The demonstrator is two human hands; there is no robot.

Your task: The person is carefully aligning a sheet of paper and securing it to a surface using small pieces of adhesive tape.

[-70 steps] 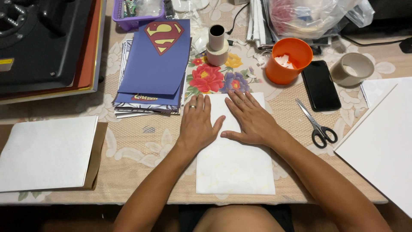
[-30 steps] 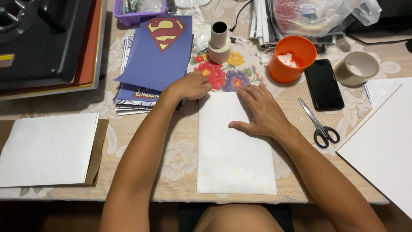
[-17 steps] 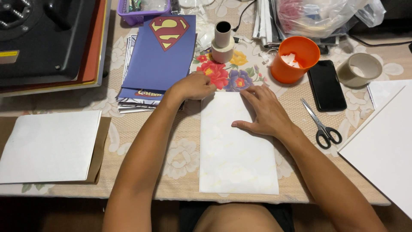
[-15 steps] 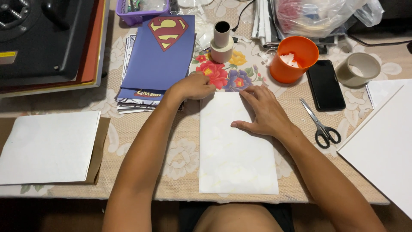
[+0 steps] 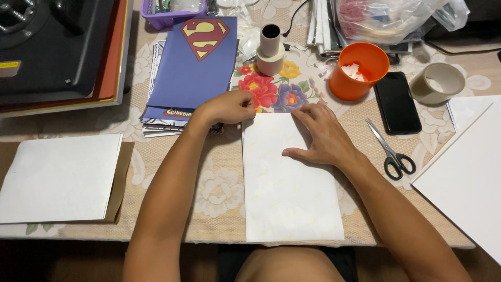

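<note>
Left hand (image 5: 227, 107) has its fingers pinching the top-left corner of the white sheet (image 5: 289, 183), probably to start lifting it. Right hand (image 5: 323, 138) lies flat just beside, fingers spread on the sheet's upper part, pinning it to the table (image 5: 219, 156). Scissors (image 5: 391, 151) sit off to the right.

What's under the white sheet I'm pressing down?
A printed floral picture sticks out past the white sheet's top edge, on the lace tablecloth. How far it reaches beneath is hidden.
</note>
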